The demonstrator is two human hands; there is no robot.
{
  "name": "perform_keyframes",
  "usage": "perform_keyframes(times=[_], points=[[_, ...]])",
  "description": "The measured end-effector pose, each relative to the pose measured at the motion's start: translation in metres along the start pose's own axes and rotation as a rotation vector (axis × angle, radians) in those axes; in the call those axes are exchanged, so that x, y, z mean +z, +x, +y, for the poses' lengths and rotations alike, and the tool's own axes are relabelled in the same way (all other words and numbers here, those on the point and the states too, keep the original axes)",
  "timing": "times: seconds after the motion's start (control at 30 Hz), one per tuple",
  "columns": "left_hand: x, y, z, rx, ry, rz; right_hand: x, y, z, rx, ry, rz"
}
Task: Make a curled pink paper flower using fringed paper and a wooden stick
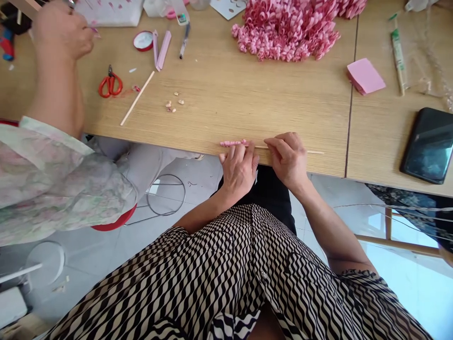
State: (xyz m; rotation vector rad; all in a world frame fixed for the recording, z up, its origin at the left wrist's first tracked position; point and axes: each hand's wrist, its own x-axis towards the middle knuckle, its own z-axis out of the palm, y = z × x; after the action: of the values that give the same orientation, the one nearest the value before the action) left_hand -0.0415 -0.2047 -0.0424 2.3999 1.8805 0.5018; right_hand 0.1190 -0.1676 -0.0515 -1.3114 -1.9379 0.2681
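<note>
At the table's front edge, my left hand has its fingers bent and closed over a curled pink paper strip near one end of a thin wooden stick. My right hand pinches the same stick between thumb and fingers, a short way to the right. The stick lies almost level, and its bare end sticks out past the right hand. How the strip sits on the stick beneath the left fingers is hidden.
Left lie red-handled scissors, another wooden stick, a tape roll and folded pink paper. Curled pink strips are heaped behind. A pink paper stack and phone lie right. A co-worker's hand is far left.
</note>
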Motion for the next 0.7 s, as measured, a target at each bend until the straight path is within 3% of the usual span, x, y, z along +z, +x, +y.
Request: perform_keyframes(times=[0.33, 0.47, 0.6, 0.7], points=[[0.001, 0.003, -0.004, -0.001, -0.011, 0.02, -0.002, 0.001, -0.006, -0.004, -0.054, -0.078], [0.001, 0.003, -0.015, 0.028, -0.056, 0.085, -0.004, 0.002, -0.005, -0.03, -0.072, -0.144], [-0.005, 0.009, -0.03, -0.046, -0.091, 0.212, -0.004, 0.004, -0.006, 0.009, -0.063, -0.141], [-0.007, 0.017, -0.037, -0.019, -0.099, 0.17, -0.004, 0.004, -0.007, 0.021, -0.057, -0.14]])
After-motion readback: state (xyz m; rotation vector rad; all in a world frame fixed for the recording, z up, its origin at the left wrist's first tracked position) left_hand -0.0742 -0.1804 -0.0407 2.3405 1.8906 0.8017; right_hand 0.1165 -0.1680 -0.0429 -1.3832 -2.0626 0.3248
